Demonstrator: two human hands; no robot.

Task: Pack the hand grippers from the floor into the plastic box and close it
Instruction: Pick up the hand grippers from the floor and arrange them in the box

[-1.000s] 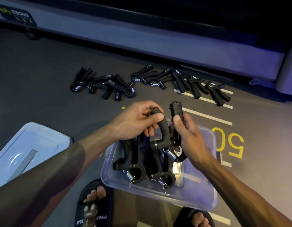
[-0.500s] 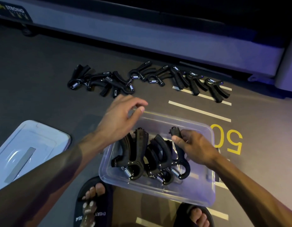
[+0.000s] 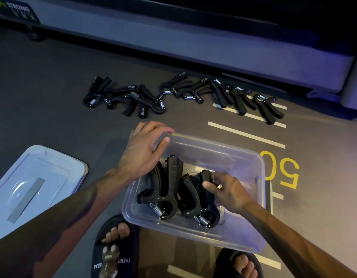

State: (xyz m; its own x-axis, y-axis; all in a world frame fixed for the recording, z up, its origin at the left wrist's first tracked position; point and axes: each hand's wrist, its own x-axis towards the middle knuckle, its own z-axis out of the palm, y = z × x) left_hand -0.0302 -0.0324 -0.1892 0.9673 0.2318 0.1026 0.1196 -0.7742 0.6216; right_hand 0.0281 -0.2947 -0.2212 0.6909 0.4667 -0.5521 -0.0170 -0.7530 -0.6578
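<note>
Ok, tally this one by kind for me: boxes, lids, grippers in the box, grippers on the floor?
Plastic box: 1
Lid: 1
Hand grippers in the box: 3
Hand grippers on the floor: at least 8; the left ones overlap
Total: at least 13

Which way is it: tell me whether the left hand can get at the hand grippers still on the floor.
Probably yes. The left hand is open above the plastic box's far-left corner, holding nothing, and the floor between it and the nearest hand grippers on the floor looks bare. The right hand is busy inside the box.
</note>
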